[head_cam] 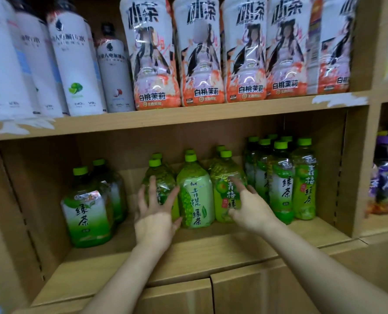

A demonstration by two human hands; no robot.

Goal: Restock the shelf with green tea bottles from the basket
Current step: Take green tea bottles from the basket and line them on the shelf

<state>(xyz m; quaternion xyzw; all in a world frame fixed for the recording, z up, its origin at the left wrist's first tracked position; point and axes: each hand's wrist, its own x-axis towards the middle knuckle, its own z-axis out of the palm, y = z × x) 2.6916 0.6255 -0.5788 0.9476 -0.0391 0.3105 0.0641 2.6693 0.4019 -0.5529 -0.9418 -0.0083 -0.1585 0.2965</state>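
Observation:
Several green tea bottles with green caps stand on the lower wooden shelf point(188, 250). My left hand point(155, 214) is open, fingers spread against a bottle point(160, 177) left of the middle. Beside it stands a pale green grape tea bottle point(195, 196), untouched between my hands. My right hand point(249, 205) is open, fingers resting on a plum green tea bottle point(224, 184). A big green tea bottle point(86, 211) stands at the left and a tight group point(281, 177) at the right. The basket is out of view.
The upper shelf point(165, 120) carries white drink bottles point(75, 64) at left and peach jasmine tea bottles point(200, 53) at right. A side compartment at right holds purple packages point(385, 177). Cabinet doors point(211, 295) sit under the lower shelf. A gap lies between the left bottle and the middle ones.

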